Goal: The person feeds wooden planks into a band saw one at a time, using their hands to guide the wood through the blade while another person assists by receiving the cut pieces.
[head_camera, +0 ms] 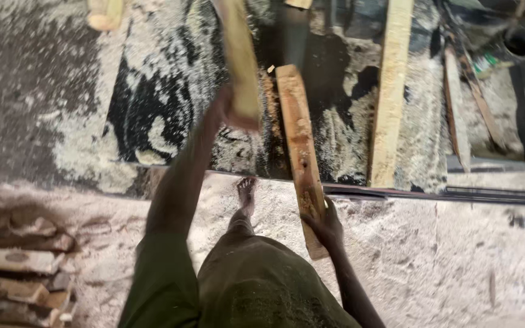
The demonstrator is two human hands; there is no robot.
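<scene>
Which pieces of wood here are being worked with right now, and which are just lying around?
In hand:
- pale plank, blurred, in the left hand
- brown plank, gripped by the right hand

Lying about:
- long pale board on the dark table
- thin strips
- stacked offcuts
- sawdust

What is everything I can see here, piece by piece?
Wooden plank: one, reddish-brown, end on the dark table, right hand gripping its near end.
Blurred wooden piece: one, pale yellow, held up by the left hand.
Long board: one, pale, lying on the table at the right.
Table: one, dark, strewn with sawdust.
Stacked wood: several pieces, brown, bottom left on the floor.
Sawdust floor: pale, below the table.
Foot: one, bare, by the table edge.
Left hand: raised, blurred.
Right hand: fingers around the plank.
</scene>
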